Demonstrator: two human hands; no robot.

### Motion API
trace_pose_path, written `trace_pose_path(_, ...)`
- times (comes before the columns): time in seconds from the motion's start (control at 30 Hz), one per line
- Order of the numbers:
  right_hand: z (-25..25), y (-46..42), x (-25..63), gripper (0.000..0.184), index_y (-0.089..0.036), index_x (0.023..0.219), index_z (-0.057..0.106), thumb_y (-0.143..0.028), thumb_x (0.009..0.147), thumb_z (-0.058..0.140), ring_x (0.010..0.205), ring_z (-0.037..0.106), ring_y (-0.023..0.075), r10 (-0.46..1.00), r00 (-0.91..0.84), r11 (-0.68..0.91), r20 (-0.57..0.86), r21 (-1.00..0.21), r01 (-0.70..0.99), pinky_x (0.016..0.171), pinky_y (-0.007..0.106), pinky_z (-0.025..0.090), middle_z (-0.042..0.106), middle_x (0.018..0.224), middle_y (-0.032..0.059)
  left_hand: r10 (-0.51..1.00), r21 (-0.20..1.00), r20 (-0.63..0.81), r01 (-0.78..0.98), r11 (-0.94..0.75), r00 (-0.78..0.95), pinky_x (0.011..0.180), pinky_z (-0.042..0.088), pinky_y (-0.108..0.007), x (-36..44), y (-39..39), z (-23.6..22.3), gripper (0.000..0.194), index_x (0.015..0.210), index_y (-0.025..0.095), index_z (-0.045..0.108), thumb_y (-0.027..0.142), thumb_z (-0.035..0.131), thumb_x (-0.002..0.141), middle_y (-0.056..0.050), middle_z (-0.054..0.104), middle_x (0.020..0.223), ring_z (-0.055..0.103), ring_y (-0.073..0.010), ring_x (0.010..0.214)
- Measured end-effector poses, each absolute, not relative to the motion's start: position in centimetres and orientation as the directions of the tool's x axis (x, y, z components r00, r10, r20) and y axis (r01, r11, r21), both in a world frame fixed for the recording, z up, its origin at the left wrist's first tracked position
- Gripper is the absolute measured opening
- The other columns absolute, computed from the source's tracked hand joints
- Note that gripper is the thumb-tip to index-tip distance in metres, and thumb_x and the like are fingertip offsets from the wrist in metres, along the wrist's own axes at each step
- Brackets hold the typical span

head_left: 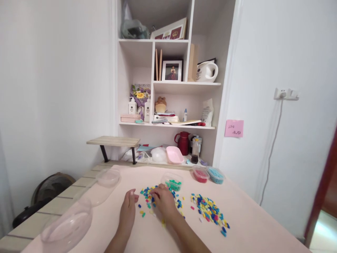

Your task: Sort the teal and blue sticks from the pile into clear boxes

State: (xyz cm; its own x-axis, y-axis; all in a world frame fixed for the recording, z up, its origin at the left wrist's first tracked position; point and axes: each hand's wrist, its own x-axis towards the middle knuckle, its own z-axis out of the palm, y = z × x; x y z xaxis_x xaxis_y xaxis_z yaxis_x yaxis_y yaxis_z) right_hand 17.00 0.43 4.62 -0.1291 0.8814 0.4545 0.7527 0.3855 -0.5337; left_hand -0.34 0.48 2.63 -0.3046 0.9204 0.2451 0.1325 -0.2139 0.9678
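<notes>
Both hands rest on a pink table cover (250,225) among small coloured beads. My left hand (128,207) lies on its edge, fingers curled loosely, just left of a scattered bead pile (147,197). My right hand (163,201) lies palm down on that same pile, fingertips bent onto the beads; whether it grips any is hidden. A second, denser bead pile (209,209) lies to the right. Behind the hands stands a clear tub of green beads (173,183). Further right sit a tub of red beads (200,174) and a tub of blue beads (216,175).
Empty clear plastic tubs (107,177) and lids (67,228) lie on the left of the table. A small wooden riser (113,141), a pink dish (174,155), a red jug (183,142) and a bottle (195,151) stand at the back below cluttered shelves. A fan (51,186) sits on the floor, left.
</notes>
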Motion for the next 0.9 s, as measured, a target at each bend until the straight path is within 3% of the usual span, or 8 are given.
trace_pose_path(0.27, 2.6, -0.7, 17.0, 0.018, -0.03, 0.087, 0.079, -0.017, 0.083, 0.067, 0.093, 0.061, 0.0197, 0.77, -0.364, 0.61, 0.525, -0.437, 0.661, 0.087, 0.031, 0.04, 0.069, 0.093, 0.0028, 0.921, 0.971, 0.235, 0.113, -0.21, -0.312, 0.081, 0.053, -0.044, -0.2, 0.5, 2.5, 0.068, 0.101, 0.019, 0.059, 0.078, 0.037, 0.074, -0.004, 0.068, 0.081, 0.071, -0.0241, 0.077)
trace_pose_path(0.5, 3.0, -1.2, 16.3, 0.018, -0.029, 0.087, 0.077, -0.014, 0.08, 0.068, 0.095, 0.058, 0.0211, 0.737, -0.469, 0.647, 0.486, -0.309, 0.697, 0.088, 0.034, 0.037, 0.069, 0.096, 0.0027, 0.919, 0.968, 0.244, 0.132, -0.212, -0.309, 0.08, 0.053, -0.043, -0.1, 0.6, 2.1, 0.064, 0.103, 0.019, 0.059, 0.073, 0.035, 0.079, -0.005, 0.068, 0.082, 0.07, -0.0228, 0.076)
trace_pose_path(0.77, 3.1, -1.3, 16.0, 0.018, -0.026, 0.085, 0.077, -0.012, 0.079, 0.067, 0.095, 0.059, 0.0217, 0.758, -0.477, 0.634, 0.445, -0.332, 0.698, 0.091, 0.035, 0.037, 0.07, 0.089, 0.0032, 0.922, 0.955, 0.261, 0.215, -0.204, -0.285, 0.082, 0.055, -0.044, -0.1, 1.0, 1.8, 0.051, 0.107, 0.018, 0.059, 0.056, 0.032, 0.087, -0.007, 0.069, 0.086, 0.071, -0.0231, 0.08)
trace_pose_path(0.9, 3.4, -0.6, 17.0, 0.013, -0.025, 0.078, 0.076, -0.013, 0.076, 0.069, 0.092, 0.062, 0.0207, 0.776, -0.466, 0.624, 0.426, -0.407, 0.667, 0.089, 0.032, 0.04, 0.072, 0.086, 0.0018, 0.907, 0.922, 0.323, 0.308, -0.236, -0.269, 0.095, 0.051, -0.046, -0.3, 1.5, 1.5, 0.037, 0.103, 0.02, 0.063, 0.042, 0.039, 0.086, -0.01, 0.069, 0.101, 0.067, -0.0252, 0.102)
